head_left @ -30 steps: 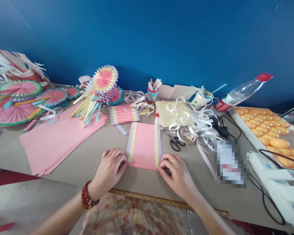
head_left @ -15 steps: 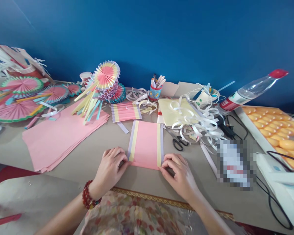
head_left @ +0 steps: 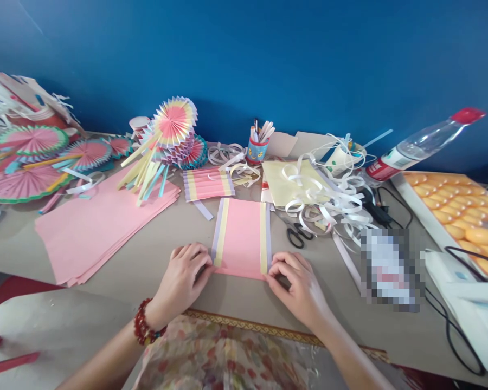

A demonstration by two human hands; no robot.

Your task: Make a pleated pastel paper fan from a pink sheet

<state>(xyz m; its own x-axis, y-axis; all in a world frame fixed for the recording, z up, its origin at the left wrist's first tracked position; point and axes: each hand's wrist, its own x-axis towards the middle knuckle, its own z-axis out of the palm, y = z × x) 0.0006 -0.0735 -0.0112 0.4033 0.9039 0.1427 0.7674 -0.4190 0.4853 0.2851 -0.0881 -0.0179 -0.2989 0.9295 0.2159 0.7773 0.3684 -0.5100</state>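
Observation:
A pink sheet of paper (head_left: 244, 233) with yellow and lilac strips down both sides lies flat before me, a narrow fold along its near edge. My left hand (head_left: 189, 271) pinches the near left corner between thumb and fingers. At the near right corner, my right hand (head_left: 290, 284) pinches the same edge. Behind the sheet sits a pleated pink piece (head_left: 210, 183) with matching striped ends. Black-handled scissors (head_left: 299, 235) lie right of the sheet, their blades partly hidden. A stack of pink paper (head_left: 101, 227) is spread on the left.
Pleated paper fans (head_left: 174, 124) stand at the back left. White paper curls (head_left: 329, 200) heap over a pale yellow sheet (head_left: 288, 181). A pen cup (head_left: 257, 150) is near the blue wall. On the right are a tilted plastic bottle (head_left: 415, 149), an orange bumpy pad (head_left: 459, 211) and black cable (head_left: 451, 330).
Both hands keep their pinch on the near corners of the pink sheet. The view has shifted very slightly; nothing else visibly differs.

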